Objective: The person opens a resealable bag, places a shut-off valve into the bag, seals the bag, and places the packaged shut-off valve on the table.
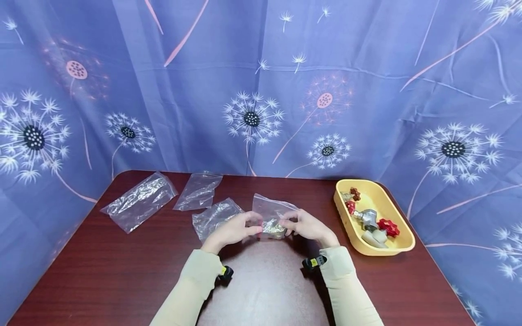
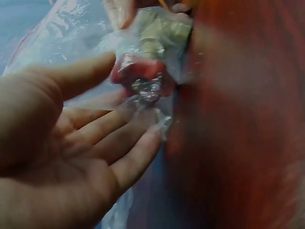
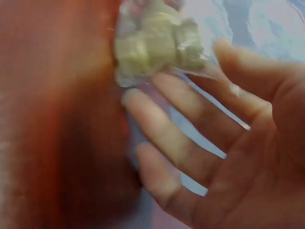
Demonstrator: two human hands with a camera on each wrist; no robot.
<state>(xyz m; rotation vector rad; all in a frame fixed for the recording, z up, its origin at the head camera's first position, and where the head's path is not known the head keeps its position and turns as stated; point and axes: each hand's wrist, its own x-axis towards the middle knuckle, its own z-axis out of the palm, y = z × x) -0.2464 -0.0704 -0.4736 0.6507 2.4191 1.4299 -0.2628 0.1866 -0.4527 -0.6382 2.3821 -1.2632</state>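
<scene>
A clear zip bag (image 1: 269,206) lies at the middle of the table with a brass valve (image 3: 157,47) inside it. The valve's red handwheel (image 2: 143,78) points toward my left hand (image 1: 234,230). That hand holds the bag's left side, thumb over the plastic by the handwheel and fingers behind it. On the other side, my right hand (image 1: 307,226) grips the bag's edge beside the brass body, thumb above and index finger partly hidden behind the plastic. Its other fingers spread loosely below. Both wrist views are somewhat blurred.
Flat clear bags lie to the left: a large one (image 1: 140,201), a smaller one (image 1: 200,190), and another (image 1: 218,217) beside my left hand. A yellow tub (image 1: 397,203) at the right holds several valves and fittings, one a grey metal valve (image 1: 369,219). A blue curtain hangs behind.
</scene>
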